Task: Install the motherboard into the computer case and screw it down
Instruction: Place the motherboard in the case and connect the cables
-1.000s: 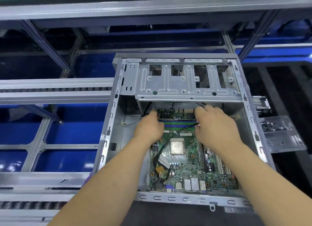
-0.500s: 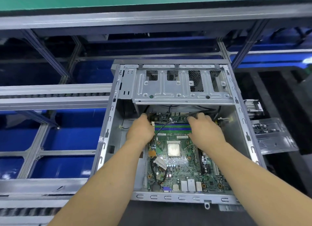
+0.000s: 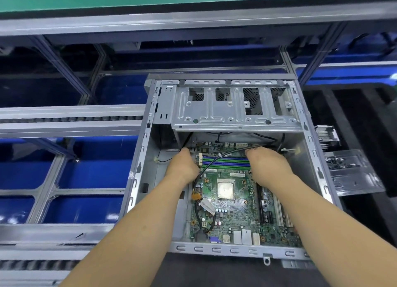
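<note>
Both hands, left [image 3: 182, 168] and right [image 3: 268, 166], press the motherboard [image 3: 232, 203] lying inside the case [image 3: 214, 249]; finger grip hidden. Risk: the black cable [image 3: 227, 155] could get pinched underneath.

The drive cage [image 3: 236, 108] hides the motherboard's [image 3: 232, 200] far edge.

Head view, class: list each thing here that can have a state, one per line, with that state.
computer case: side open, lying flat.
motherboard: lying inside the case.
CPU socket: bare, no cooler on it.
black cable: draped across the memory slots.
left hand: on the board's far left edge.
right hand: on its far right part; grip hidden.
</note>
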Demonstrator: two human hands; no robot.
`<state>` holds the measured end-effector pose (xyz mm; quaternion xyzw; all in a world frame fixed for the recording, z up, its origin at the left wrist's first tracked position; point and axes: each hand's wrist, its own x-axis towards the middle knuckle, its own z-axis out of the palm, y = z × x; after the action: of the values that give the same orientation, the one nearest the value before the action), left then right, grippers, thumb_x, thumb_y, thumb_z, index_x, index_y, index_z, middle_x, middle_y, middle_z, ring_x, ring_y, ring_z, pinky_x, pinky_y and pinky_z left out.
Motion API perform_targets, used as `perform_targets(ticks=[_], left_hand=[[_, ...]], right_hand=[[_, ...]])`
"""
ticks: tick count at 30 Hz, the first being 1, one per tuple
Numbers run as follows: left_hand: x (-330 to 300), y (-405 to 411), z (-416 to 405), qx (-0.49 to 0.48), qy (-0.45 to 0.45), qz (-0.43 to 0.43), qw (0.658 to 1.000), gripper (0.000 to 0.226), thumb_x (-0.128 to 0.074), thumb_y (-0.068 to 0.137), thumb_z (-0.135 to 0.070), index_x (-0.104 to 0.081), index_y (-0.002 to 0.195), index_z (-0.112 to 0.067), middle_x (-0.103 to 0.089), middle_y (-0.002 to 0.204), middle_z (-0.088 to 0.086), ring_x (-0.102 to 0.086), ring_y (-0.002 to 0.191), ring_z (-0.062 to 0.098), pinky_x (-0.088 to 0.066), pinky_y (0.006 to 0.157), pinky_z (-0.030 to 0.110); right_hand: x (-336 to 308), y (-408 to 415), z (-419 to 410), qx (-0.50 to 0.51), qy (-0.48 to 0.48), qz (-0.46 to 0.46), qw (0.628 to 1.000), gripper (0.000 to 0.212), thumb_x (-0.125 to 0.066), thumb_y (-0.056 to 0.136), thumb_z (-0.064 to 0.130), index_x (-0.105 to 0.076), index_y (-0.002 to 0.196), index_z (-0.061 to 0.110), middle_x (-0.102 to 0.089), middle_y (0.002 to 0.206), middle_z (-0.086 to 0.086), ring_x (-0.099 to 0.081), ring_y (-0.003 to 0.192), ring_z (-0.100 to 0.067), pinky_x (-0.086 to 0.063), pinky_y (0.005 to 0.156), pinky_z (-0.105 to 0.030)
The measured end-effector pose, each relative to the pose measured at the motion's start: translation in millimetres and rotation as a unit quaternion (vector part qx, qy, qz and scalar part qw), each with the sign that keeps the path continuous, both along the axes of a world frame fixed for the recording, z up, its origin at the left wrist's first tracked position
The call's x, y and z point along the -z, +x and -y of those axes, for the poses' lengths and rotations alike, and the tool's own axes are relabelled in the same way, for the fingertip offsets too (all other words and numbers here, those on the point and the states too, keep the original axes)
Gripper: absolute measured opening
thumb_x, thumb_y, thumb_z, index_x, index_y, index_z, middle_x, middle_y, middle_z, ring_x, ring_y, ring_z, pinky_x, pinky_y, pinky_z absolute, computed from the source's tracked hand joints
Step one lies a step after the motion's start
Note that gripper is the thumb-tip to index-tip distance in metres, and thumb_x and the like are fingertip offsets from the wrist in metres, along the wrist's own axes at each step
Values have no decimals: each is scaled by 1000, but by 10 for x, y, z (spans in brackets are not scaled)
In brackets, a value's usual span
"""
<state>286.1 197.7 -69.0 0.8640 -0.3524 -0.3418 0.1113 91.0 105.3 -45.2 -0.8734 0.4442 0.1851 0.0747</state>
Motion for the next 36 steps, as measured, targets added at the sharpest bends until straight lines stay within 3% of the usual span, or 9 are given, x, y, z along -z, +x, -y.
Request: perform_targets(ticks=[7, 10, 15, 22, 23, 25, 30, 34, 36], left_hand=[[15, -34, 20, 13, 20, 28, 999, 50, -51, 93, -11, -34, 140, -8, -56, 127, 15, -56, 99, 30, -45, 76, 34], [4, -65, 34, 37, -15, 32, 999, 68, -49, 88, -2, -25, 149, -17, -39, 144, 16, -51, 121, 38, -48, 93, 42], [17, -74, 52, 58, -46, 18, 997, 56, -43, 83, 6, -51, 133, -19, -41, 134, 12, -54, 111, 33, -49, 87, 38], [45, -83, 76, 31, -62, 32, 997, 57, -39, 85, 6, -45, 138, -14, -46, 132, 14, -53, 115, 35, -47, 88, 39], [50, -85, 76, 29, -64, 34, 997, 57, -38, 86, 5, -43, 139, -14, -46, 133, 15, -52, 117, 36, -47, 88, 39], [52, -88, 72, 28, -69, 35, 997, 57, -37, 88, 4, -40, 141, -16, -45, 135, 15, -51, 118, 35, -44, 87, 38], [60, -77, 68, 26, -72, 33, 997, 53, -36, 94, 0, -40, 144, -15, -45, 137, 18, -50, 120, 35, -43, 90, 37], [60, -78, 65, 28, -77, 29, 996, 35, -36, 97, -4, -47, 130, -6, -52, 126, 20, -53, 111, 37, -43, 84, 37], [55, -80, 62, 28, -74, 28, 996, 32, -36, 98, -6, -48, 127, -4, -53, 124, 20, -54, 109, 37, -44, 83, 38]], right_hand=[[-29, 0, -14, -4, 17, -8, 1000, 32, -62, 90, 0, -57, 119, 12, -63, 110, -9, -61, 102, -31, -55, 75, -40], [-68, 15, -18, -12, 17, -21, 1000, 28, -62, 90, 2, -57, 115, 14, -64, 109, -8, -60, 97, -29, -48, 68, -38], [-170, 64, -138, -10, -27, -45, 999, 23, -57, 90, 2, -59, 110, 14, -61, 100, -5, -54, 86, -28, -41, 65, -35], [-306, 147, -431, -48, -93, 11, 994, 11, -60, 90, 14, -63, 101, 15, -62, 104, -4, -55, 107, -28, -38, 63, -34], [-315, 161, -436, -72, -67, 45, 994, 4, -59, 93, 20, -61, 92, 16, -59, 97, -2, -55, 104, -27, -40, 64, -34], [-290, 188, -444, -105, 46, 66, 991, 30, -56, 98, 31, -50, 73, 16, -52, 77, 2, -56, 79, -22, -45, 64, -32], [-167, 161, -567, -4, 412, -123, 903, 51, -58, 101, 46, -59, 76, 1, -69, 62, -12, -62, 45, -21, -56, 50, -31], [-264, 180, -641, -56, 390, -248, 885, 65, -47, 100, 63, -55, 82, 1, -70, 80, -13, -59, 45, -17, -51, 48, -30], [-300, 203, -670, -86, 376, -254, 887, 66, -40, 104, 61, -63, 104, -1, -67, 90, -8, -58, 56, -17, -50, 57, -29]])
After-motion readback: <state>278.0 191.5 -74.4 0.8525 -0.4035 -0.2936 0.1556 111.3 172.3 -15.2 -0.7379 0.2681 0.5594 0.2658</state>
